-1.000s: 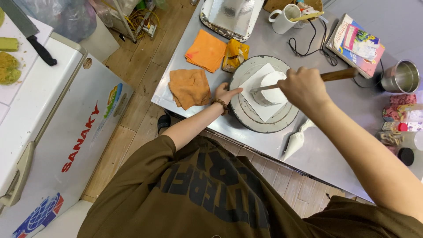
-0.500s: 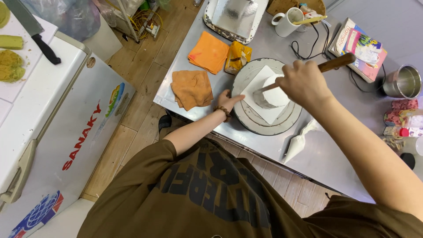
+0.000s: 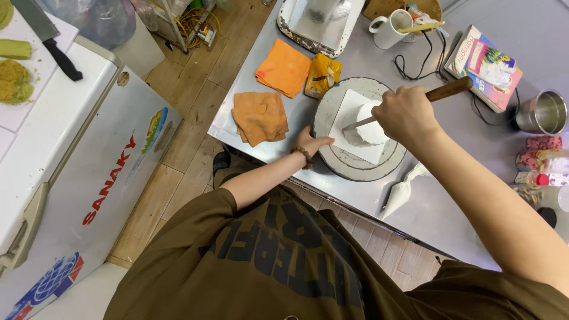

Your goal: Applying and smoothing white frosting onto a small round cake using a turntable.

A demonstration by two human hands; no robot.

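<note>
1. Head view, the work: a small round white frosted cake (image 3: 372, 121) sits on a square white board (image 3: 355, 127) in the middle of a round grey turntable (image 3: 332, 109), on the steel worktable (image 3: 438, 207) directly in front of the person.

2. The right hand (image 3: 406, 115) is closed in a fist around the wooden handle of a long metal spatula (image 3: 441, 93). The blade runs leftward against the near side of the cake, seemingly so its flat side meets the frosting.

3. The left hand (image 3: 311, 144), a beaded bracelet at its wrist, is spread narrow with fingers resting on the turntable's near-left rim and holds nothing. That placement looks suited to steadying or turning the plate while the blade stays put.

4. Near the work: a white filled piping bag (image 3: 403, 192) lies on the table just right of the turntable's near edge, under the right forearm. 2 orange cloths (image 3: 261, 115) and a crumpled yellow packet (image 3: 323, 74) lie to the left, clear of the left hand.

5. Farther off: a white mug (image 3: 388, 29), a black cable (image 3: 424, 62), a colourful book (image 3: 486, 68) and a steel cup (image 3: 542, 112) sit beyond and right of the spatula handle, apart from it. Nothing blocks either hand.

6. Left of the table stands a white chest freezer (image 3: 89, 172), with a black-handled knife (image 3: 53, 41) and green cake pieces (image 3: 15, 77) on a white surface beyond it.
</note>
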